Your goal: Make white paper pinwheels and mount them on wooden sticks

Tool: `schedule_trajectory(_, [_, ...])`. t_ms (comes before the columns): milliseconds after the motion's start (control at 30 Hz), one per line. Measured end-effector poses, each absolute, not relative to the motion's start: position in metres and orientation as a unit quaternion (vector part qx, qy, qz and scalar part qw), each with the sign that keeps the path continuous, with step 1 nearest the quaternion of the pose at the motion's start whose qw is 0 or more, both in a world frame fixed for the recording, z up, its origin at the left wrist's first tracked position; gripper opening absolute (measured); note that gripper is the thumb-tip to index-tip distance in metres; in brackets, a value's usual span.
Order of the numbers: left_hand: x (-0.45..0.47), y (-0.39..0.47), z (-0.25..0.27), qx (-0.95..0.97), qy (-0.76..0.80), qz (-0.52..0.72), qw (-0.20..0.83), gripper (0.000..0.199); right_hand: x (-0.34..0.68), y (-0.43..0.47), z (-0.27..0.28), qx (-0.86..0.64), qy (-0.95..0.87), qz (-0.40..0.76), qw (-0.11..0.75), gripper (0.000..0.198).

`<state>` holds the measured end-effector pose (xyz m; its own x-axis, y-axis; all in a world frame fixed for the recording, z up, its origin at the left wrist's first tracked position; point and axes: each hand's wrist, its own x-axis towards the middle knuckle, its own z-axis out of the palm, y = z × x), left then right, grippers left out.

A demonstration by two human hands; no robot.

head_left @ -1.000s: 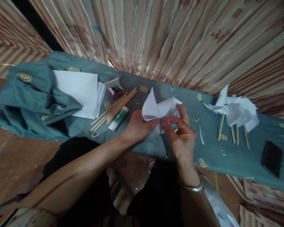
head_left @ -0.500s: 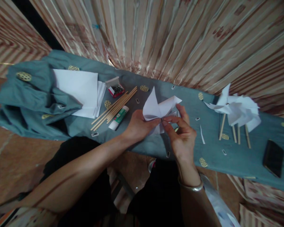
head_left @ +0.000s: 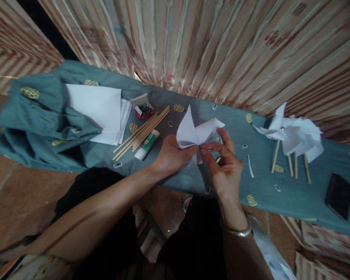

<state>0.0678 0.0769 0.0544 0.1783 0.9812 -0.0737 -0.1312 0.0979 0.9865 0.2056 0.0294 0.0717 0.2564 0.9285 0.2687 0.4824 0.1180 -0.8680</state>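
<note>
A white paper pinwheel with folded blades is held above the cloth in front of me. My left hand grips its lower left side, thumb pressed near the centre. From the right, my right hand reaches to that same centre, thumb and index finger pinched together there. Whatever small thing sits between those fingertips is too tiny to make out. Finished-looking white pinwheels on sticks lie overlapping at the right. Left of my hands are several thin wooden sticks and a green-and-white glue stick.
A small red-and-white box of dark metal pieces stands open behind the sticks. Stacked white paper lies at the left, partly under bunched cloth. A paper strip and a black phone lie to the right. Pleated curtain hangs behind.
Almost nothing differs. Both hands keep their hold at the pinwheel's centre, and the view has shifted very slightly.
</note>
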Motion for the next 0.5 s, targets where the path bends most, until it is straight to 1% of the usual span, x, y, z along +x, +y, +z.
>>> schedule_trajectory(333, [0.066,0.077,0.056,0.496,0.460,0.454,0.580,0.011,0.204,0.030,0.070,-0.634,-0.551,0.232,0.491,0.004])
schedule_trajectory(500, [0.064,0.077,0.058,0.511,0.455,0.439,0.582,0.013,0.210,0.032,0.059,-0.627,-0.533,0.262,0.504,0.009])
